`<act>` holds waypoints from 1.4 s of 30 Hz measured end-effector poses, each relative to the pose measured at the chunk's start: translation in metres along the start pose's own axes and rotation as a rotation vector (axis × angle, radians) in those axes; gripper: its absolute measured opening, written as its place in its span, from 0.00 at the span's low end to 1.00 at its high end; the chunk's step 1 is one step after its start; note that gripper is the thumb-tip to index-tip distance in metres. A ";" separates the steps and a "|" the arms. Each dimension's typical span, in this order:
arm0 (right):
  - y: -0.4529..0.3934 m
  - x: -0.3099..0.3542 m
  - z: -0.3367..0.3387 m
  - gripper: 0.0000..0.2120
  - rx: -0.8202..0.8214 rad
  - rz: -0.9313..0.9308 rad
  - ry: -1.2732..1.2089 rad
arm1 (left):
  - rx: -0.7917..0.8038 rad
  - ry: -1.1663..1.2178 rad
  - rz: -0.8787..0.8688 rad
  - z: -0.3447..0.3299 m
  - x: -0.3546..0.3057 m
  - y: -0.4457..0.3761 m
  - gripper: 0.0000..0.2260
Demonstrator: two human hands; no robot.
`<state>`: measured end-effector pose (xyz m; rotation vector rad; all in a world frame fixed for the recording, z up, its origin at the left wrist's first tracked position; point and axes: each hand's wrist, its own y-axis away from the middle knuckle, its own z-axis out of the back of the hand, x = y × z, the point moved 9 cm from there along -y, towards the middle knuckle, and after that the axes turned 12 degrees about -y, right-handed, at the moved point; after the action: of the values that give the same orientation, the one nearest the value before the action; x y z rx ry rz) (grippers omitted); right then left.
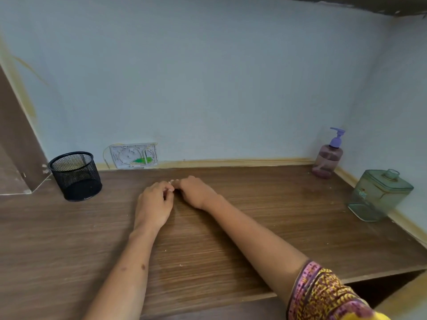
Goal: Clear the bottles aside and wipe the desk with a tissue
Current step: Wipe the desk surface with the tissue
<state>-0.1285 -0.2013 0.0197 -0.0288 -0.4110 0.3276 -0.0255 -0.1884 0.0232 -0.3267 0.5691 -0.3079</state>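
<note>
Curled hands (175, 195) on wood-grain desk (254, 227)

Both hands (174, 196) fingertip to fingertip on desk (254, 227), perhaps pinching something.

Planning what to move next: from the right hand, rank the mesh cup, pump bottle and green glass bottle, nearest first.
From the right hand:
1. Mesh cup, left, near the wall.
2. Pump bottle, back right corner.
3. Green glass bottle, far right by the side wall.

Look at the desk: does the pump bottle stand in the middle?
No, the pump bottle stands in the far right corner of the desk, by the wall.
</note>
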 end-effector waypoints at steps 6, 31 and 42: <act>0.033 -0.059 0.034 0.28 -0.058 -0.103 0.030 | 0.006 0.020 0.014 -0.001 0.000 0.001 0.08; 0.128 -0.173 0.101 0.19 -0.325 -0.682 -0.039 | 0.051 0.010 -0.028 -0.003 -0.007 0.002 0.08; 0.078 -0.024 0.025 0.19 -0.001 0.014 -0.042 | 0.041 0.006 -0.034 -0.002 -0.006 0.002 0.07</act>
<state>-0.1828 -0.1357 0.0263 -0.0260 -0.4531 0.3420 -0.0311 -0.1851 0.0243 -0.2964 0.5633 -0.3526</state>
